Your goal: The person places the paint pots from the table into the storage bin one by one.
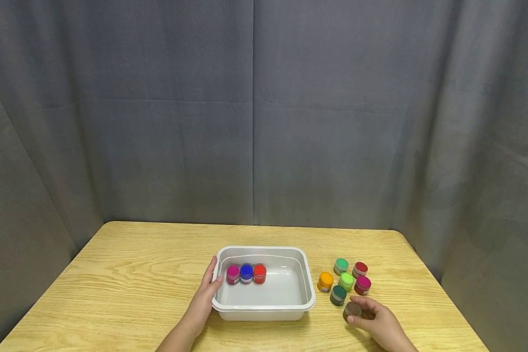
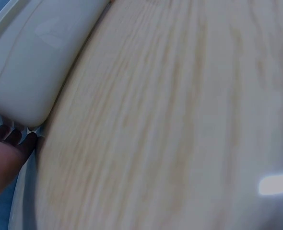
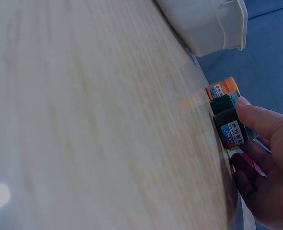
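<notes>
My left hand (image 1: pixel 202 297) holds the left side of a white plastic tub (image 1: pixel 264 315), its thumb over the rim. In the left wrist view, the fingers (image 2: pixel 29 143) reach the tub's outer wall (image 2: pixel 41 62). Inside the tub, a magenta jar (image 1: pixel 233 275), a blue jar (image 1: pixel 247 274) and a red jar (image 1: pixel 259 274) stand in a row. My right hand (image 1: pixel 380 325) pinches a dark brown paint jar (image 1: pixel 352 311) between thumb and fingers. The right wrist view shows the label on this jar (image 3: pixel 231 132), close to the table.
Right of the tub stand several more jars: orange (image 1: pixel 325 281), dark green (image 1: pixel 338 295), light green (image 1: pixel 346 281), teal green (image 1: pixel 341 265), dark red (image 1: pixel 360 269) and magenta (image 1: pixel 363 284). A wooden table (image 1: pixel 127 288) lies beneath, with grey curtains (image 1: pixel 255 122) behind and at both sides.
</notes>
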A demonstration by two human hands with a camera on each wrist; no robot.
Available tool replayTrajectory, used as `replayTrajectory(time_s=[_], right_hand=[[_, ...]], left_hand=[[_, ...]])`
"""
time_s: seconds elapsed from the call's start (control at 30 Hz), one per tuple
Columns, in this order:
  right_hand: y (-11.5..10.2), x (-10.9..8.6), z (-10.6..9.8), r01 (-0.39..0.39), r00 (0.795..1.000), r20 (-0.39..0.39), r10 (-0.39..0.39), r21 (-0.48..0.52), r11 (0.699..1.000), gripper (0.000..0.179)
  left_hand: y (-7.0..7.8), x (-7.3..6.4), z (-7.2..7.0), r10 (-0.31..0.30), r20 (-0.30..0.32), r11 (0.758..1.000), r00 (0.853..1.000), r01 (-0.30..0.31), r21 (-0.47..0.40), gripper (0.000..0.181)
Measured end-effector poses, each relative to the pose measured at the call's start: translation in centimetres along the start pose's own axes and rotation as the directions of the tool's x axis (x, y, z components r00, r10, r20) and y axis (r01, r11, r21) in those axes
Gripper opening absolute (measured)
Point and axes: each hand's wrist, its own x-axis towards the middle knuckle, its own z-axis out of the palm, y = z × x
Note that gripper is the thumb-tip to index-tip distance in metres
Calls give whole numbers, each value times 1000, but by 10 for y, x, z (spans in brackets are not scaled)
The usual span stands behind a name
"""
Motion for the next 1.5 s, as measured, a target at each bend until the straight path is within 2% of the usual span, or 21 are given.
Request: replayTrajectory(time_s=[0.43,0.73,0.9,1.07,1.33,1.5], right_hand=[[-5,-1,-6,-17,1000,4,17,8,1000,64],[-15,-4,-12,50,998,-46,-51,-5,999,56],[-28,-5,-15,95,994,-55,-95,1,995,56],[-42,-3,-15,116,993,-32,-115,43,992,60],[-67,1,-6,168,986,-5,-169,138,976,59],[-85,7,1,195,981,-18,-195,169,966,59]], left_hand=[[-1,0,0,8,3,1000,1000,-8,-6,62],[0,0,0,7,8,1000,1000,-6,-12,62],[0,0,0,5,8,1000,1000,-5,-15,62],[0,0,0,1,9,1000,1000,-1,-12,62],[0,0,0,2,11,1000,1000,-2,-12,62],[0,0,0,5,7,1000,1000,-5,-13,62]])
